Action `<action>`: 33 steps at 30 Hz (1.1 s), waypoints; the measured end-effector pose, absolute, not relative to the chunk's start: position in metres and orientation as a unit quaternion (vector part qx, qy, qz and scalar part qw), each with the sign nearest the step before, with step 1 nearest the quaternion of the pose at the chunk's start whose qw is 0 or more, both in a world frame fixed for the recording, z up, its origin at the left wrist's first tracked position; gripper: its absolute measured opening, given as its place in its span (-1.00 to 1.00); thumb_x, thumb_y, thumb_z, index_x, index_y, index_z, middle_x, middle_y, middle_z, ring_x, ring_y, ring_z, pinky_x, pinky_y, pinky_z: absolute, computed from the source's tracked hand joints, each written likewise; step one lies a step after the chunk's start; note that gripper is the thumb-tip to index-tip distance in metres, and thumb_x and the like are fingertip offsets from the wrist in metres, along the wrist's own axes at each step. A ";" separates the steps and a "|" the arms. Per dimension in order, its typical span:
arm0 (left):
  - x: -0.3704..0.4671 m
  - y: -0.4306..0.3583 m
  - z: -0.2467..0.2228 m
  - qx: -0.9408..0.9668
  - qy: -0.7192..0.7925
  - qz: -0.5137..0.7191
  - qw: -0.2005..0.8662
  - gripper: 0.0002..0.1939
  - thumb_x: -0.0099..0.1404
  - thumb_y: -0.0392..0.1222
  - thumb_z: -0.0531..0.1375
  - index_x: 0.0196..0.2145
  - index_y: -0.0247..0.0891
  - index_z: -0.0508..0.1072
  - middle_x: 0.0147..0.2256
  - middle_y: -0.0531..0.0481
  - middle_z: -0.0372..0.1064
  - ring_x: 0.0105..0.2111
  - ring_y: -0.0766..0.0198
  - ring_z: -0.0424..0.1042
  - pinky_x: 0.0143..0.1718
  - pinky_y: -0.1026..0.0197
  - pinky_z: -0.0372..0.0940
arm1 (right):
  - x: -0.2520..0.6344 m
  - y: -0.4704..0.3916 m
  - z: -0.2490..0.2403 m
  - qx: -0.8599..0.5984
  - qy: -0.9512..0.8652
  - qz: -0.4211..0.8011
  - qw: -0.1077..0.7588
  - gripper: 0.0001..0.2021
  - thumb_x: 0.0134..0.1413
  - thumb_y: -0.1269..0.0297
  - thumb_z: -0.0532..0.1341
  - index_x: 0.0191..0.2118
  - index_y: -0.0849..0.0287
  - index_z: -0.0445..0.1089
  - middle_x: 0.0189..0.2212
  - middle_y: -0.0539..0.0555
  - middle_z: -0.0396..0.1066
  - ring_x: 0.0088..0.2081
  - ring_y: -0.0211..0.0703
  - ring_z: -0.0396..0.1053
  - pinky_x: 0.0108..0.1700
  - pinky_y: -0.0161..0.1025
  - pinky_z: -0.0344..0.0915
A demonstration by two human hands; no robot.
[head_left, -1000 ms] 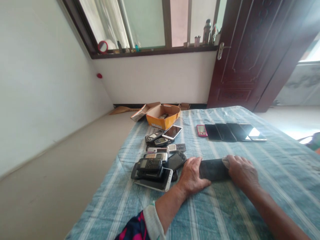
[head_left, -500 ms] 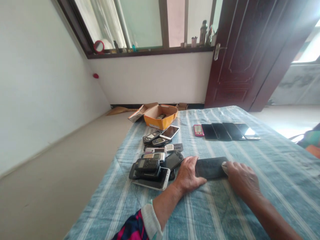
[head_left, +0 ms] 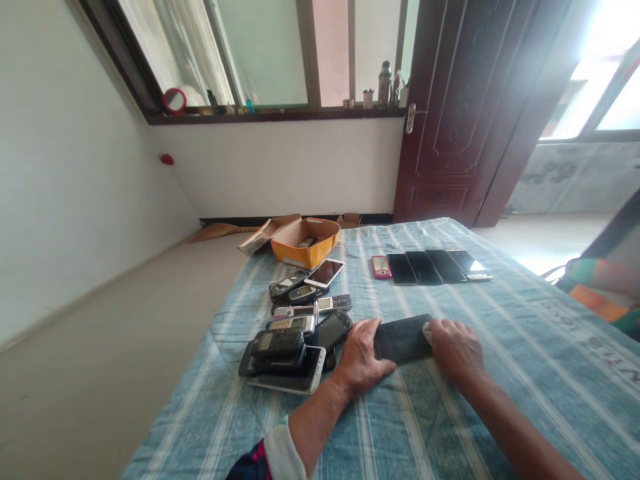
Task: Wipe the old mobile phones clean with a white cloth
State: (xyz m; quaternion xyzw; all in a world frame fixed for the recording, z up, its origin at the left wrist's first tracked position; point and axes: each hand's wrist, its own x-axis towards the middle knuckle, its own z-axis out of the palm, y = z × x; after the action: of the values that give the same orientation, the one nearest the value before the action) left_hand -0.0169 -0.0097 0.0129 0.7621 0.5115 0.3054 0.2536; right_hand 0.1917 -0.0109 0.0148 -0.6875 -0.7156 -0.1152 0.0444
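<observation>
A black smartphone lies on the striped blue tablecloth, its right end angled slightly away from me. My left hand grips its left end, with the thumb along the near edge and fingers at the far edge. At the phone's right end, my right hand is closed on a small white wad, cloth or tissue, pressed against the screen. Left of my left hand is a pile of old phones, including a black keypad phone on top of a white smartphone and a dark slider-like phone.
An open orange box with a phone inside stands at the table's far left. Farther right, a pink phone and several black smartphones lie in an overlapping row. A dark red door is behind the table.
The view has turned a little to the right, so everything sits farther left. The held phone is now slightly more tilted, and both hands remain on it, the white wad still at its right end.
</observation>
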 end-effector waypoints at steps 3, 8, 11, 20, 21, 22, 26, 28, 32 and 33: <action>-0.017 -0.010 0.013 0.762 0.509 0.310 0.252 -0.18 -0.19 -0.26 0.40 0.09 -0.31 0.33 0.06 -0.21 0.32 0.10 -0.07 0.25 0.18 -0.09 0.16 | 0.185 0.002 0.019 -0.689 -0.715 -0.105 0.043 -0.79 0.11 0.53 0.06 -0.28 0.20 0.43 -0.36 0.18 0.46 -0.28 -0.01 0.38 -0.28 -0.17 0.02; -0.018 -0.009 0.013 0.760 0.512 0.313 0.249 -0.18 -0.19 -0.25 0.39 0.10 -0.31 0.33 0.06 -0.21 0.32 0.10 -0.07 0.26 0.18 -0.09 0.16 | 0.172 0.025 0.022 -0.693 -0.713 -0.095 0.055 -0.80 0.14 0.50 0.06 -0.27 0.22 0.43 -0.33 0.22 0.46 -0.25 0.00 0.39 -0.27 -0.17 0.02; -0.018 -0.009 0.012 0.758 0.514 0.313 0.252 -0.20 -0.17 -0.26 0.38 0.09 -0.31 0.33 0.05 -0.19 0.33 0.10 -0.06 0.26 0.18 -0.09 0.16 | 0.165 0.036 0.021 -0.695 -0.711 -0.090 0.063 -0.79 0.20 0.43 0.04 -0.27 0.23 0.44 -0.32 0.23 0.46 -0.23 0.04 0.38 -0.25 -0.15 0.02; -0.019 -0.010 0.009 0.761 0.500 0.326 0.256 -0.21 -0.16 -0.26 0.40 0.07 -0.31 0.31 0.03 -0.19 0.33 0.07 -0.06 0.26 0.16 -0.07 0.16 | 0.145 0.041 0.021 -0.629 -0.771 -0.044 0.088 -0.76 0.15 0.52 0.04 -0.27 0.18 0.44 -0.28 0.12 0.47 -0.21 -0.05 0.34 -0.21 -0.19 0.02; -0.019 -0.011 0.009 0.762 0.496 0.328 0.258 -0.22 -0.16 -0.24 0.40 0.06 -0.31 0.31 0.02 -0.18 0.34 0.06 -0.06 0.27 0.16 -0.07 0.17 | 0.140 0.038 0.021 -0.616 -0.781 -0.038 0.091 -0.77 0.14 0.53 0.05 -0.27 0.17 0.44 -0.29 0.11 0.47 -0.21 -0.06 0.33 -0.20 -0.19 0.02; -0.018 -0.011 0.009 0.762 0.492 0.331 0.260 -0.24 -0.15 -0.23 0.40 0.05 -0.31 0.31 0.00 -0.18 0.35 0.05 -0.05 0.28 0.15 -0.06 0.18 | 0.136 0.035 0.021 -0.602 -0.792 -0.034 0.095 -0.77 0.13 0.53 0.06 -0.28 0.16 0.44 -0.30 0.10 0.47 -0.21 -0.06 0.33 -0.20 -0.20 0.02; -0.018 -0.011 0.007 0.759 0.486 0.339 0.271 -0.20 -0.14 -0.20 0.41 0.08 -0.31 0.28 -0.01 -0.18 0.36 0.01 -0.04 0.31 0.13 -0.06 0.20 | 0.126 0.025 0.020 -0.551 -0.826 -0.023 0.118 -0.76 0.14 0.53 0.05 -0.30 0.14 0.44 -0.33 0.07 0.46 -0.23 -0.10 0.32 -0.17 -0.22 0.04; -0.018 -0.011 0.004 0.754 0.494 0.335 0.274 -0.14 -0.16 -0.19 0.42 0.11 -0.33 0.25 0.01 -0.20 0.34 0.03 -0.05 0.29 0.14 -0.07 0.18 | 0.130 0.025 0.019 -0.546 -0.827 -0.020 0.131 -0.75 0.16 0.53 0.05 -0.29 0.13 0.44 -0.34 0.05 0.46 -0.24 -0.12 0.31 -0.17 -0.23 0.04; -0.017 -0.011 0.002 0.753 0.507 0.323 0.267 -0.11 -0.17 -0.19 0.42 0.14 -0.33 0.23 0.08 -0.22 0.29 0.10 -0.08 0.23 0.18 -0.08 0.15 | 0.151 0.028 0.015 -0.569 -0.810 -0.039 0.136 -0.75 0.16 0.52 0.05 -0.26 0.13 0.46 -0.33 0.05 0.47 -0.26 -0.13 0.33 -0.18 -0.23 0.05; -0.017 -0.011 0.003 0.755 0.507 0.319 0.266 -0.10 -0.17 -0.20 0.41 0.15 -0.34 0.24 0.08 -0.23 0.28 0.11 -0.08 0.22 0.19 -0.08 0.14 | 0.158 0.029 0.014 -0.578 -0.804 -0.045 0.135 -0.74 0.16 0.52 0.05 -0.25 0.13 0.46 -0.33 0.04 0.48 -0.25 -0.13 0.33 -0.17 -0.23 0.05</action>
State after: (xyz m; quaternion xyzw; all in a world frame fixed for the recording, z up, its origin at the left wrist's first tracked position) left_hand -0.0174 -0.0112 0.0028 0.7552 0.5072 0.3191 0.2657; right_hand 0.1581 0.0290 0.0142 -0.5781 -0.8035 -0.0454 0.1347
